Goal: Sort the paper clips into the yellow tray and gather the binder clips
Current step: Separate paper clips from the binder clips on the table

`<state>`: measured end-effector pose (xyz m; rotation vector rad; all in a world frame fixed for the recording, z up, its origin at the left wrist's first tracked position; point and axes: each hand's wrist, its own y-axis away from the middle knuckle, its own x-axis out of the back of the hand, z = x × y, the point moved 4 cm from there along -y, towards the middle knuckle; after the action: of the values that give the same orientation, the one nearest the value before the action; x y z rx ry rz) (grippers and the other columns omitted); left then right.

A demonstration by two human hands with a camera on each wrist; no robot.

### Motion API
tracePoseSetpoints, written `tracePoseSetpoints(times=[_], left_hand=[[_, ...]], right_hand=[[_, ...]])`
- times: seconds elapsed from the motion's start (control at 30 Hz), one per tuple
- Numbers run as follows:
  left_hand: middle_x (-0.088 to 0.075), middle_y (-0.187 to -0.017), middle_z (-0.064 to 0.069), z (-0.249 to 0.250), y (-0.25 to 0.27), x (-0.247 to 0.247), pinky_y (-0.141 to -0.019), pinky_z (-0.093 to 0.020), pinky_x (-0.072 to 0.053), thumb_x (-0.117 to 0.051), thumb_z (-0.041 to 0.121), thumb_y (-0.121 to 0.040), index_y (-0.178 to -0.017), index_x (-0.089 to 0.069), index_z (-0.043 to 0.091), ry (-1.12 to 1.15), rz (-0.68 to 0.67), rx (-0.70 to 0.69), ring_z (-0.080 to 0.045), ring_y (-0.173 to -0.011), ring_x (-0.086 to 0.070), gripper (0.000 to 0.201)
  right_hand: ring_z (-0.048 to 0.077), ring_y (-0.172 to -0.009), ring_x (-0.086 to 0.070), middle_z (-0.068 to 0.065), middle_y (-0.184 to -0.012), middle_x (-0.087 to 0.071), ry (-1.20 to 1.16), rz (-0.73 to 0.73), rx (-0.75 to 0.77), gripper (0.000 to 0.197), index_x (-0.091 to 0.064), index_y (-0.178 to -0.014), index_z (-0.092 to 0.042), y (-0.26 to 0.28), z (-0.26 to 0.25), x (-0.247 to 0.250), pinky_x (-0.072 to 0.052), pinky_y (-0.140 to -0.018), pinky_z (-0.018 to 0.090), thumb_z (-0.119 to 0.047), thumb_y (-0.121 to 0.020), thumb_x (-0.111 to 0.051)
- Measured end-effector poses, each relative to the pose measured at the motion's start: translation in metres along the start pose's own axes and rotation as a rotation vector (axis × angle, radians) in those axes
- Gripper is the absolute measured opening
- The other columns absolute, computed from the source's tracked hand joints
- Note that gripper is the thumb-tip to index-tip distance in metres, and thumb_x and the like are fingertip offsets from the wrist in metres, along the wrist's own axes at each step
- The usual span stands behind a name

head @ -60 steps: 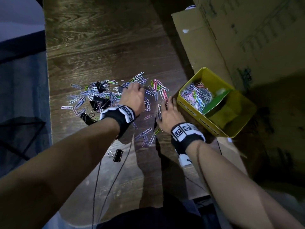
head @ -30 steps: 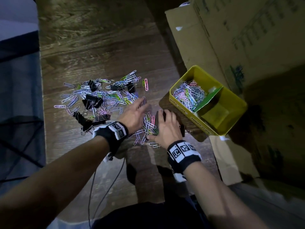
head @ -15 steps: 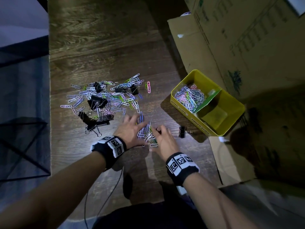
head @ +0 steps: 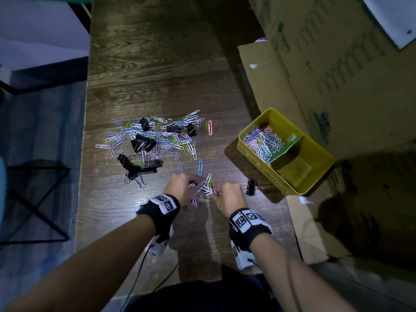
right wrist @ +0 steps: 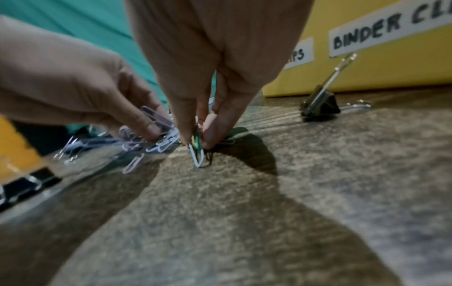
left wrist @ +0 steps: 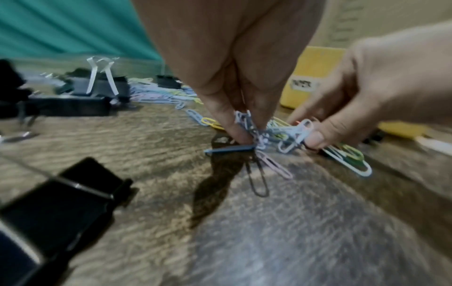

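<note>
A small bunch of coloured paper clips [head: 206, 188] sits between my two hands near the table's front. My left hand [head: 183, 186] pinches its left side, and the left wrist view shows clips [left wrist: 254, 133] squeezed between thumb and finger. My right hand [head: 227, 191] pinches the right side, holding clips [right wrist: 197, 147] at the fingertips. A larger scatter of paper clips [head: 171, 140] mixed with black binder clips [head: 143, 141] lies further back on the left. The yellow tray [head: 315, 154] stands at the right, with paper clips [head: 262, 143] in its far compartment.
One black binder clip [head: 251, 187] lies just right of my right hand, in front of the tray [right wrist: 367, 73]. Large cardboard boxes [head: 326, 75] crowd the right side. The wooden table [head: 157, 64] ends at its left edge, with floor and a black frame beyond.
Both hands swept a batch of paper clips from the scatter toward the front of the table, then drew together. Flat fingers have turned into pinches on the gathered bunch.
</note>
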<state>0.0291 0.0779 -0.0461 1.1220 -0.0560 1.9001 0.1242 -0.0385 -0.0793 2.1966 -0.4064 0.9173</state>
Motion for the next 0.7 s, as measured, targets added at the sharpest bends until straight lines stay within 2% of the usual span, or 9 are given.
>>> tracePoseSetpoints(times=[0.07,0.1,0.2,0.23,0.37,0.43,0.5,0.6,0.7], left_hand=[[-0.065,-0.076,0.005,-0.009,-0.002,0.006,-0.061,-0.009,-0.04,-0.072,0.005,-0.076,-0.09,-0.072,0.007,0.152,0.011,0.116,-0.014,-0.071,-0.061,0.014],[-0.065,-0.071,0.005,-0.015,-0.003,0.008,-0.062,-0.012,-0.044,-0.075,0.005,-0.074,-0.089,-0.072,0.007,0.258,-0.004,0.185,-0.013,-0.066,-0.061,0.016],[-0.071,-0.07,-0.002,-0.018,-0.005,0.02,-0.076,-0.034,-0.056,-0.075,-0.001,-0.07,-0.082,-0.07,0.009,0.607,-0.063,0.3,-0.021,-0.071,-0.066,0.016],[-0.072,-0.071,-0.002,-0.015,-0.007,0.025,-0.077,-0.035,-0.056,-0.074,-0.002,-0.069,-0.081,-0.07,0.009,0.682,-0.079,0.301,-0.023,-0.075,-0.065,0.017],[-0.069,-0.083,-0.008,0.02,-0.022,0.046,-0.069,-0.027,-0.054,-0.075,0.002,-0.065,-0.087,-0.07,0.009,0.849,-0.151,0.247,-0.022,-0.077,-0.061,0.023],[-0.068,-0.081,-0.006,0.051,-0.034,0.053,-0.075,-0.032,-0.05,-0.076,0.007,-0.06,-0.081,-0.072,0.014,0.905,-0.171,0.183,-0.021,-0.078,-0.059,0.022],[-0.07,-0.076,0.002,0.088,-0.049,0.057,-0.084,-0.036,-0.05,-0.072,0.001,-0.066,-0.08,-0.07,0.013,0.962,-0.185,0.094,-0.017,-0.077,-0.061,0.018],[-0.07,-0.067,0.004,0.145,-0.07,0.056,-0.069,-0.024,-0.055,-0.061,-0.01,-0.078,-0.084,-0.065,0.008,1.012,-0.211,-0.013,-0.01,-0.065,-0.065,0.019],[-0.068,-0.063,0.001,0.178,-0.09,0.041,-0.058,-0.021,-0.055,-0.065,-0.01,-0.076,-0.082,-0.065,0.006,0.964,-0.172,-0.022,-0.008,-0.055,-0.063,0.017]], right_hand=[[0.014,-0.07,-0.055,0.0,-0.079,-0.063,-0.257,0.057,-0.027,0.036,-0.067,-0.118,-0.017,0.0,0.005,0.002,-0.052,-0.073,0.023,-0.018,-0.082,-0.072],[0.012,-0.067,-0.054,-0.005,-0.074,-0.059,-0.385,0.079,-0.035,0.039,-0.067,-0.117,-0.016,0.0,0.008,0.005,-0.053,-0.073,0.024,-0.015,-0.079,-0.075],[-0.002,-0.055,-0.051,-0.01,-0.069,-0.057,-0.704,0.08,-0.043,0.041,-0.067,-0.115,-0.01,0.007,0.011,0.017,-0.05,-0.064,0.014,-0.007,-0.076,-0.077],[-0.004,-0.054,-0.051,-0.01,-0.069,-0.059,-0.796,0.081,-0.037,0.04,-0.068,-0.113,-0.009,0.01,0.01,0.023,-0.048,-0.063,0.012,-0.004,-0.075,-0.078],[0.011,-0.073,-0.062,-0.002,-0.078,-0.067,-1.12,0.131,-0.003,0.037,-0.071,-0.1,-0.024,0.027,0.005,0.059,-0.055,-0.072,0.025,-0.004,-0.071,-0.08],[0.013,-0.077,-0.062,0.001,-0.082,-0.069,-1.219,0.195,0.024,0.037,-0.071,-0.101,-0.022,0.036,0.002,0.084,-0.056,-0.078,0.028,-0.002,-0.071,-0.078],[0.011,-0.075,-0.062,-0.002,-0.078,-0.069,-1.296,0.281,0.056,0.037,-0.071,-0.101,-0.021,0.043,0.0,0.11,-0.055,-0.079,0.029,0.001,-0.071,-0.077],[0.007,-0.072,-0.061,-0.007,-0.073,-0.068,-1.341,0.388,0.083,0.036,-0.071,-0.103,-0.017,0.047,0.003,0.144,-0.055,-0.073,0.023,0.003,-0.073,-0.075],[0.006,-0.067,-0.062,-0.006,-0.071,-0.067,-1.375,0.496,0.079,0.034,-0.07,-0.102,-0.013,0.044,0.01,0.174,-0.053,-0.062,0.019,0.006,-0.074,-0.074]])
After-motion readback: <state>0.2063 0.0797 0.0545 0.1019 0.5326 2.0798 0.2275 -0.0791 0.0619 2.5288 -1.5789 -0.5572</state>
